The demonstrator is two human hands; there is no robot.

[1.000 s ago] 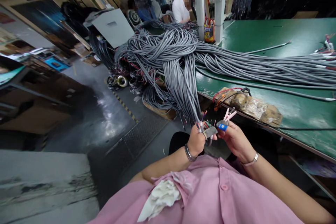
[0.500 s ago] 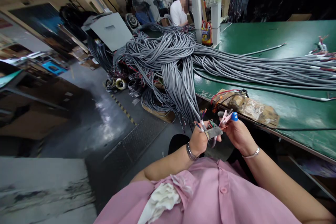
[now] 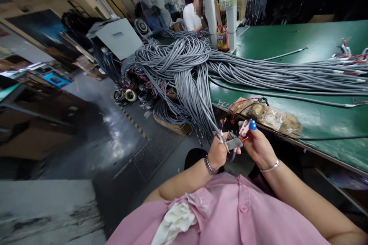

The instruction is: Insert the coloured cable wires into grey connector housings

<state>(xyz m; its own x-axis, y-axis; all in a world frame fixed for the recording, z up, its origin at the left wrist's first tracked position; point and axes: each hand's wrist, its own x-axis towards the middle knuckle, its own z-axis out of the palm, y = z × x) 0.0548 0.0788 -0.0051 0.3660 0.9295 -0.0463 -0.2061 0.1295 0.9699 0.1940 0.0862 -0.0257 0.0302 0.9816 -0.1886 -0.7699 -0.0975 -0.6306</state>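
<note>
My left hand (image 3: pixel 217 153) is closed round the ends of several grey cables, whose thin coloured wires (image 3: pixel 222 123) fan out above the fist. Grey wrapping (image 3: pixel 233 144) covers one of its fingers. Close on its right, my right hand (image 3: pixel 260 147) pinches a small pink clip-like tool (image 3: pixel 244 128); a blue cap (image 3: pixel 252 124) sits on one of that hand's digits. The tool's tip is beside the wire ends at my left hand. From there the grey cable bundle (image 3: pixel 195 92) runs up to the bench.
Long grey cables (image 3: pixel 281 72) lie across the green bench (image 3: pixel 310 122). A taped wooden block (image 3: pixel 276 118) with a black cord sits at the bench's near edge. Behind are white posts (image 3: pixel 232 19), a person in white (image 3: pixel 190 17) and a fan (image 3: pixel 155 4). Wire coils (image 3: pixel 131 95) stand on the floor.
My right hand, with the pink tool, has shifted slightly left, nearer my left hand. The whole view has moved a little. My left hand still holds the cables.
</note>
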